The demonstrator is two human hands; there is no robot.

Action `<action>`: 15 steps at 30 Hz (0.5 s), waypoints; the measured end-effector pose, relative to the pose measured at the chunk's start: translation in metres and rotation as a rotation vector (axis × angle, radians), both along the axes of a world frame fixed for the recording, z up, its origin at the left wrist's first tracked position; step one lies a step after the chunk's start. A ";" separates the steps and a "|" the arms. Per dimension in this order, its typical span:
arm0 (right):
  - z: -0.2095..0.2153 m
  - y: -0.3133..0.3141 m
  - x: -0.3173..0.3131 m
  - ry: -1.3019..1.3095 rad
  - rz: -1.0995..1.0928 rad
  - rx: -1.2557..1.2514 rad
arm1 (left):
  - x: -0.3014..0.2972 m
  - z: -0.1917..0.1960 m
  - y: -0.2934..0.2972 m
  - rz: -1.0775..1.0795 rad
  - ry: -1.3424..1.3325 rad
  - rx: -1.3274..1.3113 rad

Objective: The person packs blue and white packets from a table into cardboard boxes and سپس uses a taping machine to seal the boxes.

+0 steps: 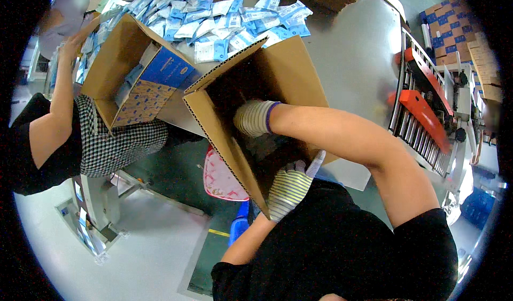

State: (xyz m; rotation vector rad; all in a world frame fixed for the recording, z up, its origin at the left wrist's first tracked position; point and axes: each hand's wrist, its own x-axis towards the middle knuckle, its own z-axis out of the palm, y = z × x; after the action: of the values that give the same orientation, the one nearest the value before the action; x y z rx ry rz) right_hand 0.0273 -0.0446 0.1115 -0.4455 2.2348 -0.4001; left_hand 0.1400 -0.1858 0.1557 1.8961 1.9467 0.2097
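Note:
An open cardboard box (pixel 296 68) tilts toward me at the table's edge, its flaps spread and its inside dark. My left hand (pixel 290 191), in a striped knit glove, grips the near rim, with fingers inside and one pale fingertip pointing up. Deep in the same box is my right hand (pixel 254 118), also in a striped glove with a purple cuff. Its fingers are hidden in shadow, so what they touch cannot be seen. Beyond the box lies a heap of small blue-and-white packets (pixel 214 20) on the metal table (pixel 355 60).
At left, a co-worker's arm (pixel 64 92) reaches toward the packets beside another open box (pixel 128 82). A pink patterned stool seat (pixel 222 178) and a blue plastic item (pixel 240 226) are below. A roller conveyor with red parts (pixel 425 119) stands right, with stacked cartons (pixel 449 31) behind.

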 end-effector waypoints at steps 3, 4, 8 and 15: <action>0.071 -0.003 0.003 0.300 -0.092 -0.062 | -0.008 -0.004 -0.010 0.031 -0.035 0.081; 0.091 -0.001 0.003 0.285 -0.137 -0.156 | -0.011 -0.007 -0.018 0.066 -0.030 0.041; 0.117 0.076 0.018 1.008 -0.820 -0.823 | -0.027 -0.004 -0.050 0.365 -0.136 0.169; -0.057 0.158 0.013 0.331 -0.944 0.184 | -0.027 -0.005 -0.046 0.382 -0.225 0.102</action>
State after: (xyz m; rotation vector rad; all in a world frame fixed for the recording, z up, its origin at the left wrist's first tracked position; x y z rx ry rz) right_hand 0.0399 0.1135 0.0549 0.7336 2.6631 -0.6137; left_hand 0.1133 -0.2321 0.1506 1.4662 2.1532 0.6152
